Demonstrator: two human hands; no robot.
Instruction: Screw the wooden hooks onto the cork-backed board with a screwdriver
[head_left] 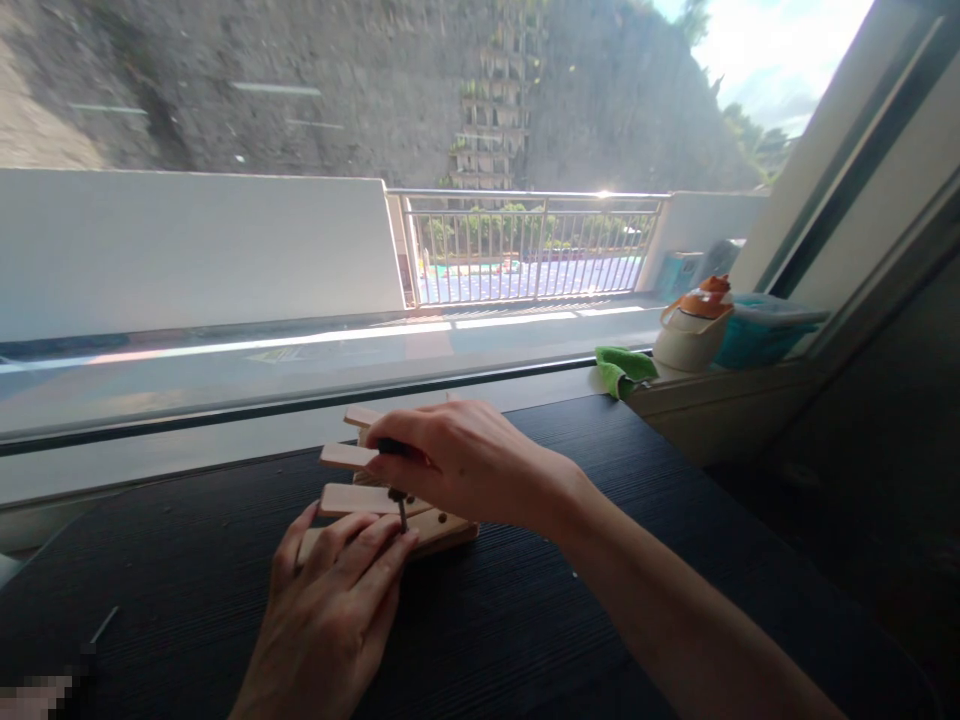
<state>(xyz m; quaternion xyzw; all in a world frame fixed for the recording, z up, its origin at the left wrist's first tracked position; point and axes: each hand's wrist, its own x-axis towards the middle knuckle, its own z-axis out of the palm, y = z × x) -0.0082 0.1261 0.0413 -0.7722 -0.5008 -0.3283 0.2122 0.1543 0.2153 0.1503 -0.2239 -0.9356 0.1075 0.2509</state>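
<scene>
A small wooden assembly (pixel 352 497) of pale slats lies on the dark table (pixel 525 620) near the window. My right hand (pixel 457 460) is closed round a dark-handled screwdriver (pixel 401 508), whose tip points down at a slat. My left hand (pixel 330 600) rests flat on the near part of the wooden assembly, fingers stretched out and pressing it down. Part of the wood is hidden under both hands.
A green cloth (pixel 624 368), a white kettle with an orange lid (pixel 694 325) and a teal box (pixel 761 330) sit on the window sill at right. A thin dark rod (pixel 101 627) lies on the table at left. The window glass runs along the table's far edge.
</scene>
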